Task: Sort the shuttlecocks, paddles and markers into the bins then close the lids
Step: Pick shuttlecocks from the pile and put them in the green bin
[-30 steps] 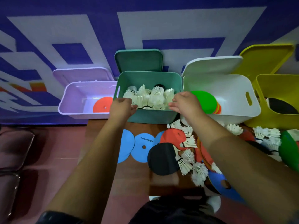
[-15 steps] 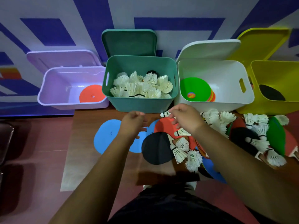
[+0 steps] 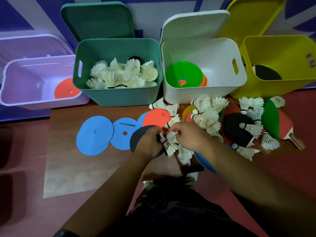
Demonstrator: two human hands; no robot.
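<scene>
Shuttlecocks: a bunch (image 3: 170,145) lies near the centre of the worktop (image 3: 85,165), on a black paddle (image 3: 136,139), between both hands.
Left hand (image 3: 149,142): fingers curl round the bunch's left side.
Right hand (image 3: 189,136): fingers (image 3: 172,129) pinch a shuttlecock at the bunch's far edge.
Slip risk: several are gripped at once, so one snagged by its feathers could drop on the way to the green bin (image 3: 119,98), far centre.
Crush risk: squeezing harder would probably bend the feathers.
Drag risk: the paddle may shift as the bunch lifts.
Wrong-bin risk: the white bin (image 3: 201,94) of markers stands just beside the green one, to its right.
Pile risk: the right forearm could sweep the loose pile (image 3: 210,117).
</scene>
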